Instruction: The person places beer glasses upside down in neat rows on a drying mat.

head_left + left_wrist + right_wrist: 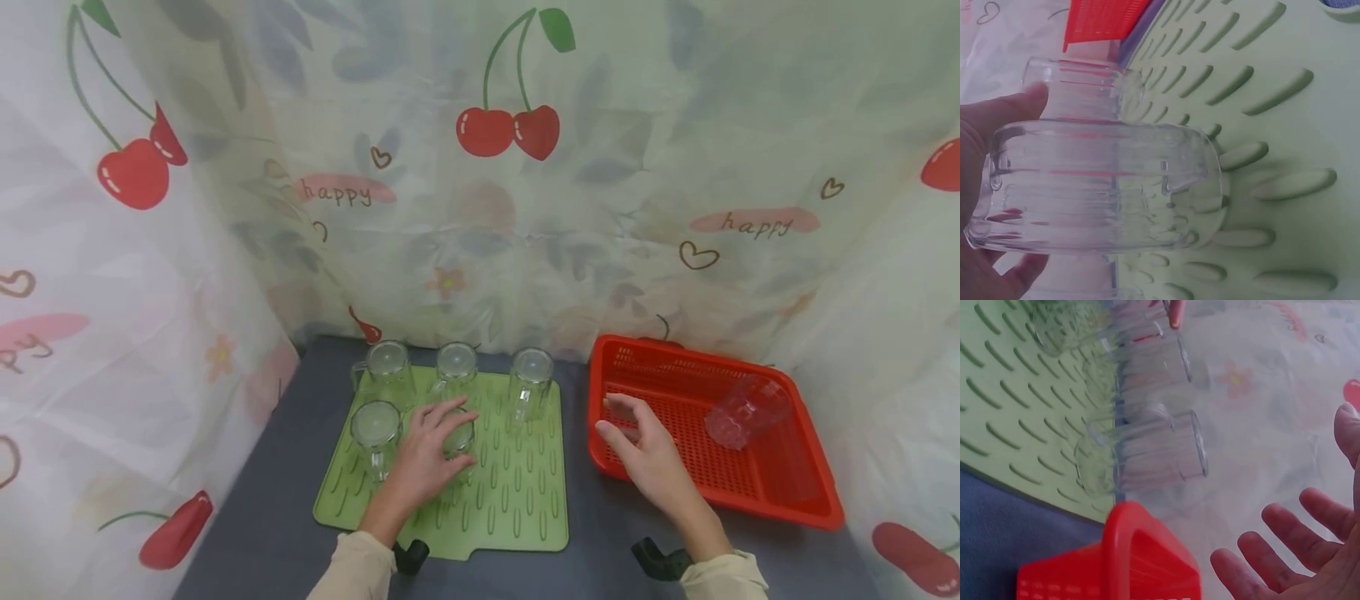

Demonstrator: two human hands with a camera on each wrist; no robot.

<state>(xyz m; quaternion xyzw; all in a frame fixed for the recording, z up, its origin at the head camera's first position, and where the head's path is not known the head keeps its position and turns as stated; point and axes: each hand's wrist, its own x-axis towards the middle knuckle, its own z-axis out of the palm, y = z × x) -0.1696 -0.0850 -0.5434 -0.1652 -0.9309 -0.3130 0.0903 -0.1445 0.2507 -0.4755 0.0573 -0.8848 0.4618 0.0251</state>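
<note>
My left hand [431, 450] hovers over an upside-down glass mug [460, 435] on the green drying mat [517, 508]. In the left wrist view, thumb and fingers spread around the base of this mug [1104, 187], with a gap between thumb and glass. Several more upturned glass mugs stand on the mat, including a front-left mug [377, 429] and a back-right mug [531, 379]. My right hand [648, 450], empty with fingers loosely bent, hangs above the left side of the red basket [795, 517]. One clear glass [746, 412] lies tilted inside the basket.
A dark grey tabletop [258, 500] carries the mat and the basket side by side. Cherry-patterned curtains [510, 250] close off the back and both sides. The back row of mugs stands close to the rear curtain.
</note>
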